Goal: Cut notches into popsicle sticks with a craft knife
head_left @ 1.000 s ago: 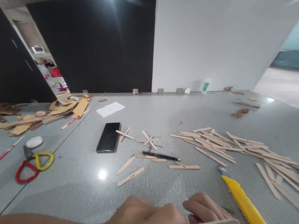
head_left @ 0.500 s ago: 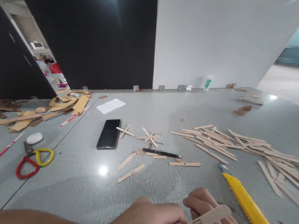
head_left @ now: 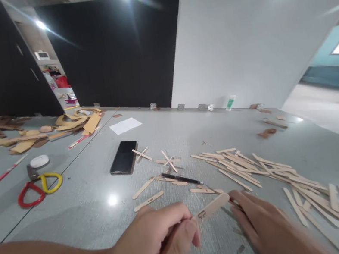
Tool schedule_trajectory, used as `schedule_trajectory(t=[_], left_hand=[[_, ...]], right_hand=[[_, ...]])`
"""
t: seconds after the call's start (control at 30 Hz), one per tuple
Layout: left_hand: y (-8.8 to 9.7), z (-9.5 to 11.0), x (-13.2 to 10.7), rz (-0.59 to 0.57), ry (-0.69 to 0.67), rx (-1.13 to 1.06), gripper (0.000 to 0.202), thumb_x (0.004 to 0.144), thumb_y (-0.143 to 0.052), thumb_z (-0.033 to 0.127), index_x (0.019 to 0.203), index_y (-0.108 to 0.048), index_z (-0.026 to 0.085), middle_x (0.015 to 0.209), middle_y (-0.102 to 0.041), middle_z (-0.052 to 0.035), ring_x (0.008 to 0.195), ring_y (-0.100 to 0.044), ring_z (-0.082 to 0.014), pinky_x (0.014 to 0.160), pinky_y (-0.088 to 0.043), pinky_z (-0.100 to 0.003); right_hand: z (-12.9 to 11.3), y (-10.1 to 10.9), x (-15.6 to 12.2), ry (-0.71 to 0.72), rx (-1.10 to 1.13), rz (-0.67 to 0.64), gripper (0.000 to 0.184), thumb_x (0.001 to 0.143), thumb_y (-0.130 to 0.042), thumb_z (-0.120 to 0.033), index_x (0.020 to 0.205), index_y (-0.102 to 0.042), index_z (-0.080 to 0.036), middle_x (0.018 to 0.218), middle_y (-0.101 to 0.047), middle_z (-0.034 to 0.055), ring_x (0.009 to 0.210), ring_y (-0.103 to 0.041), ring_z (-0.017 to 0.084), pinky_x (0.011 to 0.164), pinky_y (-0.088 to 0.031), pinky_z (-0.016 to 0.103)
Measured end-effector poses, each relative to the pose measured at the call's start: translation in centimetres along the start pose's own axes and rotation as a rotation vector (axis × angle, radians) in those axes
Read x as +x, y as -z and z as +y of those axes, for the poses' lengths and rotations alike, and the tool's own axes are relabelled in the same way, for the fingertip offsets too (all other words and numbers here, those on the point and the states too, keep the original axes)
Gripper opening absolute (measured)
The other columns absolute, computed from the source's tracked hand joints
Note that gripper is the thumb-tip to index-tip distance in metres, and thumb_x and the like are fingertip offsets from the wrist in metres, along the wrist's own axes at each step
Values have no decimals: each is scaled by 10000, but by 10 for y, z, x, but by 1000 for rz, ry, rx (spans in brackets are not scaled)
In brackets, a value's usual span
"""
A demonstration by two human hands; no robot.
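Observation:
My left hand (head_left: 166, 241) pinches one end of a wooden craft stick (head_left: 214, 205) between thumb and curled fingers. The stick is held up over the table, slanting up to the right, with a dark T-shaped mark near my fingers. My right hand (head_left: 268, 223) is low at the right, its bent fingers close together by the stick's far tip. Whatever is under those fingertips is hidden, and whether they touch the stick I cannot tell. Small wood chips (head_left: 240, 249) lie between my hands. Loose craft sticks (head_left: 149, 201) and a black pen (head_left: 181, 178) rest just beyond.
A heap of craft sticks (head_left: 238, 163) spreads along the right. Sticks crossed in a star (head_left: 169, 160) and a phone (head_left: 124, 157) lie ahead. Scissors (head_left: 33, 173), a white case (head_left: 39, 161) and cardboard scraps (head_left: 27, 137) are at the left. A paper sheet (head_left: 125, 126) lies farther back.
My right hand has moved right, away from my left hand, over where the yellow utility knife lay; the knife no longer shows. My left hand still holds the marked stick. The view has tilted up.

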State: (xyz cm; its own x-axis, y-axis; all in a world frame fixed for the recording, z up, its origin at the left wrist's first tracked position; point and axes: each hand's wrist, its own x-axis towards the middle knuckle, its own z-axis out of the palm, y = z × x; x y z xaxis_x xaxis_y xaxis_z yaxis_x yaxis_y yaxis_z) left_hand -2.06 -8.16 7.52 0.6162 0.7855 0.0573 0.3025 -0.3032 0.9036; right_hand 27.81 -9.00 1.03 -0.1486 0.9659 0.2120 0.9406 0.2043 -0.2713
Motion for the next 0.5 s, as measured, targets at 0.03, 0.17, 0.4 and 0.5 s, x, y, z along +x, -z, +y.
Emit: schedule_trajectory(t=[0.03, 0.17, 0.4, 0.5], left_hand=[[1, 1, 0, -2, -11, 0, 465, 1136, -358, 531, 876, -593, 226, 572, -324, 88, 515, -338, -108, 568, -332, -250], [1, 2, -1, -3, -34, -42, 513, 1143, -321, 580, 900, -593, 219, 550, -285, 97, 491, -308, -104, 528, -293, -251], [1, 11, 1, 28, -37, -40, 640, 1079, -354, 760, 992, -677, 215, 593, -376, 63, 555, -405, -136, 540, -379, -239], [3, 20, 6, 7, -20, -30, 585, 1058, -461, 747, 1050, -713, 219, 609, -439, 50, 603, -465, -149, 574, -434, -228]], right_hand=[[6, -1, -2, 1, -11, -43, 323, 1114, -332, -317, 997, -628, -263, 953, -783, 100, 790, -801, 263, 705, -596, 377], [20, -5, -17, 59, -45, -67, 326, 1113, -366, -304, 1067, -686, -265, 984, -798, 80, 817, -813, 251, 761, -631, 374], [65, 5, -34, 261, -381, 105, 499, 917, -514, -95, 1311, -769, -265, 1186, -828, 116, 980, -830, 296, 792, -669, 380], [87, -4, -42, 345, -456, 255, 632, 853, -433, -6, 1290, -804, -272, 1130, -847, 129, 867, -842, 300, 701, -661, 375]])
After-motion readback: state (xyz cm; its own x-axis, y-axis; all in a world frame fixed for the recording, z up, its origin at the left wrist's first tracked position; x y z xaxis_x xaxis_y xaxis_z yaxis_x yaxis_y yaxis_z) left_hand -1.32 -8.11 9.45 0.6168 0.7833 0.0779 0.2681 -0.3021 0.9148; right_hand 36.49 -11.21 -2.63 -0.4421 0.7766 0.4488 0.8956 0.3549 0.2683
